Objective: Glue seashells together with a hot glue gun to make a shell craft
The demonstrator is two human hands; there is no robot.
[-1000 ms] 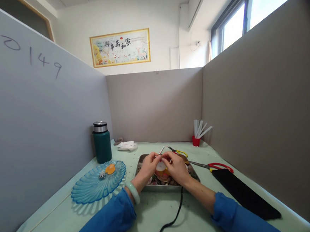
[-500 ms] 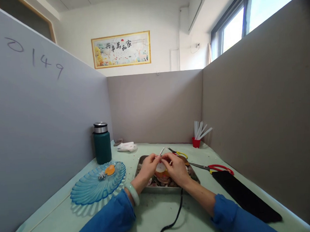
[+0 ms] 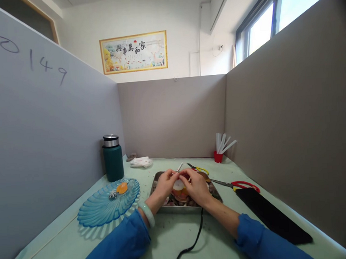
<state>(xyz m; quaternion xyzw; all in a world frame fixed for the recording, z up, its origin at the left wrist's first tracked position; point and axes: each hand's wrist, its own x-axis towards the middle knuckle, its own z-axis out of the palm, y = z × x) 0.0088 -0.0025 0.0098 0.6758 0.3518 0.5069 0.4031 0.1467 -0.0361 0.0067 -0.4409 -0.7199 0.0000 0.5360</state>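
Note:
My left hand (image 3: 165, 184) and my right hand (image 3: 196, 186) meet fingertip to fingertip over a metal tray (image 3: 178, 210). A thin white stick (image 3: 180, 166) juts up from the left fingertips, its lower end hidden by them. The right thumb and fingers are pinched together close beside it; what they hold is too small to make out. Below the fingertips shows a white round piece (image 3: 178, 185), partly covered by the hands. Brownish shell-like or stone-like pieces (image 3: 182, 198) fill the tray under it.
A blue shell-shaped plate (image 3: 107, 207) with an orange piece (image 3: 122, 188) lies left, near a green bottle (image 3: 113, 161). Scissors (image 3: 242, 186) and a black strip (image 3: 274, 215) lie right. A red cup (image 3: 218, 157) of white sticks stands behind. A black cable (image 3: 195, 242) runs forward.
The view tilts slightly up and down. Both hands stay together over the tray, with only small finger movements around the white stick.

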